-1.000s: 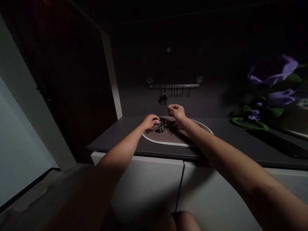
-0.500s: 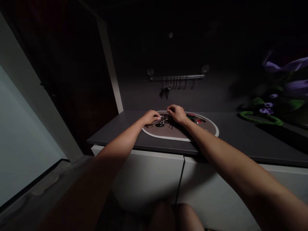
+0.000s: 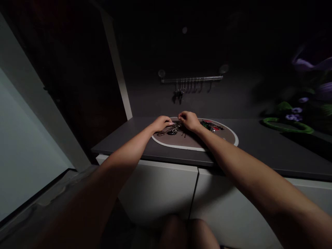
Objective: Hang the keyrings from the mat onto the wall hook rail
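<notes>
**Desk:** What does the frame show?

**Photographer:** In dim light, two bare hands reach over an oval brown mat [image 3: 181,147] with a white rim, lying on a dark grey countertop [image 3: 121,141]. A tangled bunch of metal keys [image 3: 168,131] with a round black fob [image 3: 171,132] sits on the left half of the mat.

**Desk:** And the hands?

**Photographer:** The left hand [image 3: 162,123] rests on the bunch, its fingers [image 3: 169,121] together and curled down. The right hand [image 3: 189,121] is just beside it, its fingertips [image 3: 181,117] pinched together at the bunch's edge. Whether either hand grips a key, I cannot tell.

**Desk:** How would that bunch handle?

**Photographer:** It looks stiff and fairly heavy for its size, and slick, with loose pieces apt to swing and snag. The ring or the fob looks like the surest hold.

**Desk:** What else is nearby?

**Photographer:** A colourful keyring cluster [image 3: 210,126] lies on the mat's right half. Above, a wall-mounted hook rail [image 3: 192,79] holds a dark set of keys [image 3: 178,95].
</notes>
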Action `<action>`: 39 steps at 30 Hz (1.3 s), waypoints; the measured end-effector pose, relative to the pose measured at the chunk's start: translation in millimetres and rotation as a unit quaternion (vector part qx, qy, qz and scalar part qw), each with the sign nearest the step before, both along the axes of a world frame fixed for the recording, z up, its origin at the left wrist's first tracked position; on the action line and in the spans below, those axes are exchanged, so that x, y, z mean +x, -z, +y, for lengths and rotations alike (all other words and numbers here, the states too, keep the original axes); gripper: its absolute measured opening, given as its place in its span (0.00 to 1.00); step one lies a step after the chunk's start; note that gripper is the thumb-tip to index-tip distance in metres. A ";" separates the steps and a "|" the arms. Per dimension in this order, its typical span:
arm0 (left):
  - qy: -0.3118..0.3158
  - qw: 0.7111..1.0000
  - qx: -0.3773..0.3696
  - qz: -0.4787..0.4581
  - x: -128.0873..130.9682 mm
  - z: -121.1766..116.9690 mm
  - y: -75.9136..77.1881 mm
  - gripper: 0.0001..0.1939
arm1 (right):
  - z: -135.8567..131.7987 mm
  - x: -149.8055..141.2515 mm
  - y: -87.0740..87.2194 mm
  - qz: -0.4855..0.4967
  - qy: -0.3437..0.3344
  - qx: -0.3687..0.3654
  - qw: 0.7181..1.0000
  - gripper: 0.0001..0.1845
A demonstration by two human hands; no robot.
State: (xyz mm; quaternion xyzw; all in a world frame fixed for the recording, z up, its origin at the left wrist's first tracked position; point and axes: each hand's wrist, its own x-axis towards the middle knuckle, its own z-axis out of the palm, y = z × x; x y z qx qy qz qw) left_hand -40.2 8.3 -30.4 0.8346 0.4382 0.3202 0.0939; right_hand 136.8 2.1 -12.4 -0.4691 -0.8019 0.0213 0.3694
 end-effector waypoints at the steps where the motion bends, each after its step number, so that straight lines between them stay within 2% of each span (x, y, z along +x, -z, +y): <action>1: -0.005 1.000 0.000 -0.005 0.0 -0.3 -0.2 0.09 | -0.7 0.0 -0.4 -0.004 0.001 -0.001 1.000 0.10; 6: -0.018 0.998 -0.015 -0.055 1.4 -5.7 -3.9 0.07 | -2.8 -0.1 -1.1 -0.011 -0.001 0.000 1.000 0.10; 10: -0.018 0.990 -0.051 -0.133 3.9 -11.2 -7.4 0.05 | -2.1 -0.2 -0.6 -0.007 -0.005 -0.002 1.000 0.10; 16: -0.007 0.945 -0.147 -0.292 8.6 -16.5 -11.5 0.04 | -2.1 -0.7 -1.0 -0.013 -0.006 0.005 1.000 0.09; 19: -0.004 0.926 -0.167 -0.339 10.0 -18.2 -14.7 0.04 | -2.4 -1.4 -1.4 -0.013 -0.011 0.011 1.000 0.09; 25: 0.004 0.904 -0.154 -0.400 8.7 -16.2 -18.0 0.03 | -6.4 -3.5 -4.6 0.023 -0.025 0.022 0.999 0.09; 34: 0.024 0.873 -0.128 -0.469 7.0 -15.4 -23.2 0.08 | -10.8 -7.4 -7.6 0.117 -0.084 0.055 0.988 0.10; 39: 0.025 0.873 -0.091 -0.479 7.2 -15.6 -26.7 0.05 | -14.6 -10.1 -8.1 0.126 -0.084 0.049 0.987 0.11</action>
